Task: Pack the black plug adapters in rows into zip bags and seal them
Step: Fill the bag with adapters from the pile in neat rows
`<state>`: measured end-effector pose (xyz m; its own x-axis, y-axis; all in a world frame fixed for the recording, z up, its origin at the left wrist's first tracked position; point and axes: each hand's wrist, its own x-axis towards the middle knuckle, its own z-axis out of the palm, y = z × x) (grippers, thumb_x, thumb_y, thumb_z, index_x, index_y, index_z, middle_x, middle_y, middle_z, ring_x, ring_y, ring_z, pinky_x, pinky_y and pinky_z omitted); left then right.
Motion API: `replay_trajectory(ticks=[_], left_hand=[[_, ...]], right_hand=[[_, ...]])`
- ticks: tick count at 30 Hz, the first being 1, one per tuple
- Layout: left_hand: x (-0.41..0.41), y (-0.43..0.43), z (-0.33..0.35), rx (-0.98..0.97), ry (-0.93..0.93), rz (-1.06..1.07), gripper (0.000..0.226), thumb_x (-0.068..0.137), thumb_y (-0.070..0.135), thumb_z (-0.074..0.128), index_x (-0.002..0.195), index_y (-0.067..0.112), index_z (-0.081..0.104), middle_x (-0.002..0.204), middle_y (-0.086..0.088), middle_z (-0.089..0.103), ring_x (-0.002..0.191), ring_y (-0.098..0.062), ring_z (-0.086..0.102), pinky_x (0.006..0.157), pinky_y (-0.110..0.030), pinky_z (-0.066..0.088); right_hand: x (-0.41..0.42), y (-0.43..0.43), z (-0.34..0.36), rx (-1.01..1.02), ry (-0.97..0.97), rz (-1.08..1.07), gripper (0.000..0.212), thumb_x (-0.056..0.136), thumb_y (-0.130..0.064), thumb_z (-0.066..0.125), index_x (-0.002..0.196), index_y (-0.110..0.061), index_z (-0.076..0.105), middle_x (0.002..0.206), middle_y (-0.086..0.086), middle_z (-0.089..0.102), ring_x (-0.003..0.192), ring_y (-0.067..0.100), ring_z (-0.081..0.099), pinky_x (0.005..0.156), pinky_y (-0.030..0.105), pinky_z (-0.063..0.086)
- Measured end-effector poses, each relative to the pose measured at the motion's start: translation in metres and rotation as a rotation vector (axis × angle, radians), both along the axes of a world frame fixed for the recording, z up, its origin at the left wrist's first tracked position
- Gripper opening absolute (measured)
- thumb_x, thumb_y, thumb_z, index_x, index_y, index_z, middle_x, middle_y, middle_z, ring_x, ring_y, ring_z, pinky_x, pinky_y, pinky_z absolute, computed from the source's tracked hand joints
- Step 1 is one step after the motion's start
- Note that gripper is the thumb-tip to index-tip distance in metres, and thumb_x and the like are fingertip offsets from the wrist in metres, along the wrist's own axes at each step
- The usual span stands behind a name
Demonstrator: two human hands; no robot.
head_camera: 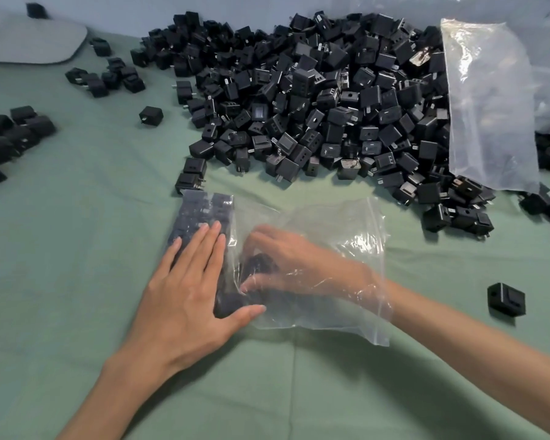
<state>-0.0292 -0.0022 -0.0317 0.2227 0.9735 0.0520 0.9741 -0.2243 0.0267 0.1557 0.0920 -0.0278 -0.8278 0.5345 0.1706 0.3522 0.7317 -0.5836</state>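
Worked at a table under a green cloth (77, 249). Had the left hand (185, 290) flat on the left end of a clear zip bag (331, 223), fingers straight and close together, thumb spread out to the side. Pressed with it through the plastic on packed adapters (204, 211) set in rows against that end.

Had the right hand (286, 265) inside the bag through its open right side, in up to the wrist, with film draped over knuckles. Gripped one black plug adapter (258, 265) there with curled fingers and thumb, just beside the packed rows, the hold hazy through the plastic yet readable.

Had the bag lying flat on the cloth near the middle, right half slack and crumpled.

Faced a large pile of loose adapters (315, 100) heaped across the far side. Saw two loose adapters (191, 176) just beyond the bag's far left corner. Saw a second clear bag (489, 106) resting on the pile's right edge. Noted a lone adapter (505, 299) on the cloth to the right, well apart from the zip bag, and small clusters of adapters (13, 131) off to the left. Noted a flat grey object (29, 39) at the far left corner, too indistinct to name.
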Motion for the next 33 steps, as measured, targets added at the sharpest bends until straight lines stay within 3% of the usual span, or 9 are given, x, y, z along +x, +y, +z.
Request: replay_trajectory(ticks=[5, 8, 12, 17, 21, 25, 29, 31, 33], left_hand=[[0.0, 0.0, 0.0, -0.002, -0.007, -0.002, 0.106, 0.083, 0.082, 0.014, 0.147, -0.001, 0.032, 0.158, -0.008, 0.023, 0.147, -0.019, 0.019, 0.116, -0.042, 0.016], [0.0, 0.0, 0.0, 0.001, -0.01, 0.001, 0.105, 0.083, 0.082, 0.013, 0.147, 0.0, 0.031, 0.159, -0.006, 0.021, 0.147, -0.018, 0.017, 0.116, -0.041, 0.015], [-0.001, 0.0, 0.0, 0.004, -0.015, 0.0, 0.105, 0.083, 0.082, 0.014, 0.148, 0.001, 0.029, 0.159, -0.005, 0.019, 0.148, -0.017, 0.015, 0.117, -0.04, 0.013], [-0.001, 0.0, -0.001, 0.004, -0.02, -0.006, 0.106, 0.083, 0.083, 0.013, 0.148, 0.001, 0.03, 0.159, -0.005, 0.019, 0.147, -0.017, 0.016, 0.117, -0.041, 0.014], [-0.001, 0.0, 0.0, -0.006, -0.013, -0.001, 0.107, 0.083, 0.084, 0.012, 0.148, 0.001, 0.029, 0.159, -0.005, 0.019, 0.147, -0.018, 0.016, 0.117, -0.041, 0.014], [-0.001, 0.0, 0.0, -0.003, -0.01, -0.007, 0.107, 0.083, 0.083, 0.014, 0.148, 0.0, 0.029, 0.159, -0.006, 0.019, 0.147, -0.018, 0.017, 0.117, -0.041, 0.014], [-0.003, 0.0, 0.001, -0.002, -0.054, -0.009, 0.104, 0.084, 0.081, 0.012, 0.149, 0.002, 0.024, 0.16, -0.005, 0.016, 0.148, -0.017, 0.013, 0.118, -0.04, 0.012], [-0.004, 0.0, 0.002, -0.01, -0.095, -0.016, 0.092, 0.09, 0.072, 0.007, 0.149, 0.003, 0.019, 0.16, -0.004, 0.013, 0.149, -0.015, 0.009, 0.118, -0.039, 0.011], [-0.006, 0.002, 0.002, -0.013, -0.144, -0.03, 0.076, 0.094, 0.055, 0.003, 0.149, 0.005, 0.016, 0.16, -0.003, 0.011, 0.148, -0.013, 0.005, 0.119, -0.036, 0.007]], right_hand=[[-0.001, -0.004, 0.001, -0.065, 0.037, -0.004, 0.023, 0.088, -0.026, 0.068, 0.104, -0.01, 0.061, 0.095, -0.001, 0.053, 0.078, -0.002, 0.051, 0.07, 0.01, 0.043], [0.004, -0.006, 0.001, -0.106, 0.09, -0.006, 0.022, 0.089, -0.012, 0.066, 0.109, -0.002, 0.068, 0.101, 0.013, 0.061, 0.086, 0.018, 0.062, 0.077, 0.024, 0.052], [0.009, -0.013, 0.002, -0.202, 0.129, -0.019, 0.011, 0.087, -0.01, 0.068, 0.087, 0.001, 0.069, 0.107, 0.008, 0.061, 0.091, 0.011, 0.06, 0.084, 0.023, 0.048], [0.008, -0.02, 0.005, -0.256, 0.183, -0.095, 0.029, 0.088, -0.001, 0.065, 0.116, -0.001, 0.061, 0.101, 0.003, 0.068, 0.087, 0.016, 0.065, 0.079, 0.037, 0.054], [0.011, -0.021, 0.0, -0.198, 0.202, -0.104, 0.04, 0.085, 0.001, 0.069, 0.124, 0.001, 0.058, 0.118, 0.014, 0.06, 0.105, 0.016, 0.059, 0.095, 0.028, 0.047], [0.012, -0.022, -0.001, -0.365, 0.129, -0.194, 0.044, 0.085, -0.014, 0.07, 0.127, -0.016, 0.056, 0.122, 0.003, 0.063, 0.103, 0.006, 0.057, 0.086, 0.001, 0.039], [0.011, -0.018, -0.002, -0.238, 0.111, -0.102, 0.024, 0.09, -0.018, 0.065, 0.113, -0.01, 0.069, 0.105, -0.001, 0.068, 0.094, 0.008, 0.063, 0.083, 0.03, 0.05], [0.01, -0.016, -0.004, -0.328, 0.123, -0.138, 0.021, 0.088, -0.022, 0.067, 0.107, -0.011, 0.068, 0.097, -0.004, 0.067, 0.09, 0.0, 0.062, 0.081, 0.032, 0.051], [0.01, -0.014, -0.006, -0.439, 0.17, -0.147, 0.017, 0.086, -0.022, 0.07, 0.101, -0.014, 0.066, 0.094, -0.001, 0.068, 0.088, 0.01, 0.066, 0.08, 0.039, 0.055]])
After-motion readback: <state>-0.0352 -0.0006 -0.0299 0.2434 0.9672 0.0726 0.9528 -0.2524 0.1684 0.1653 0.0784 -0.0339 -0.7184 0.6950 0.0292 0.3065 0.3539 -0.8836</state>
